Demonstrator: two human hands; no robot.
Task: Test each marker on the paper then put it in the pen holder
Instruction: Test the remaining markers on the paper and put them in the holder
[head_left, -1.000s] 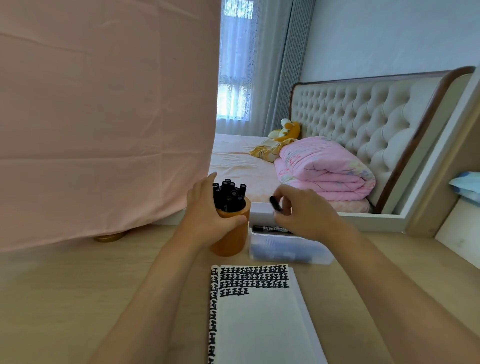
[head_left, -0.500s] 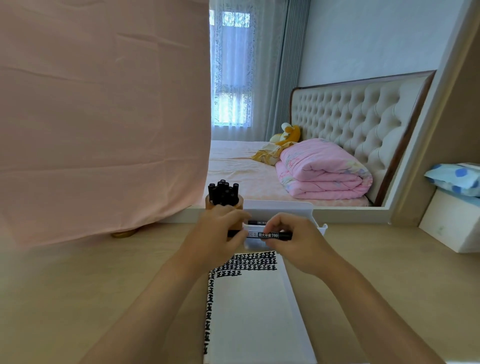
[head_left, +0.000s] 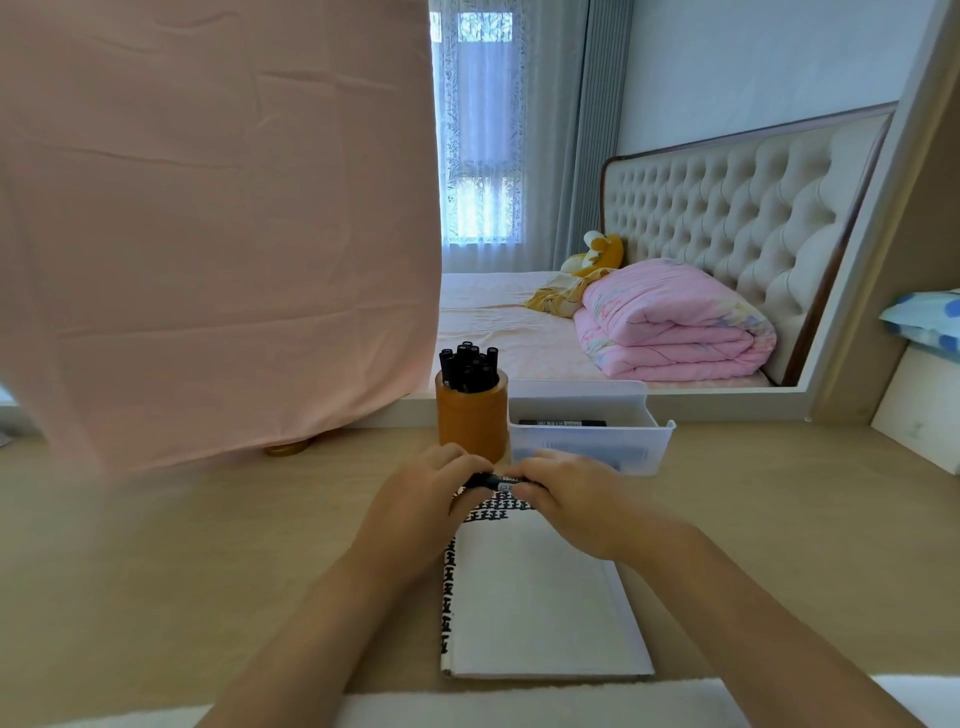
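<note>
Both hands hold one black marker (head_left: 500, 482) level over the top edge of the white paper pad (head_left: 535, 597). My left hand (head_left: 423, 501) grips its left end and my right hand (head_left: 563, 496) grips its right part. The pad's top and left margin carry rows of black test marks. Behind the hands stands the orange pen holder (head_left: 471, 421), filled with several black markers. To its right a clear plastic box (head_left: 589, 434) holds another black marker (head_left: 562, 423).
The wooden desk (head_left: 208, 561) runs under everything. A pink cloth (head_left: 218, 234) hangs at the left down to the desk. A mirror frame (head_left: 857, 291) stands behind, and a white box (head_left: 919, 415) sits at far right.
My left hand left the pen holder and my right hand drew a marker from the box. Both hands came together on it and lowered toward the pad.
</note>
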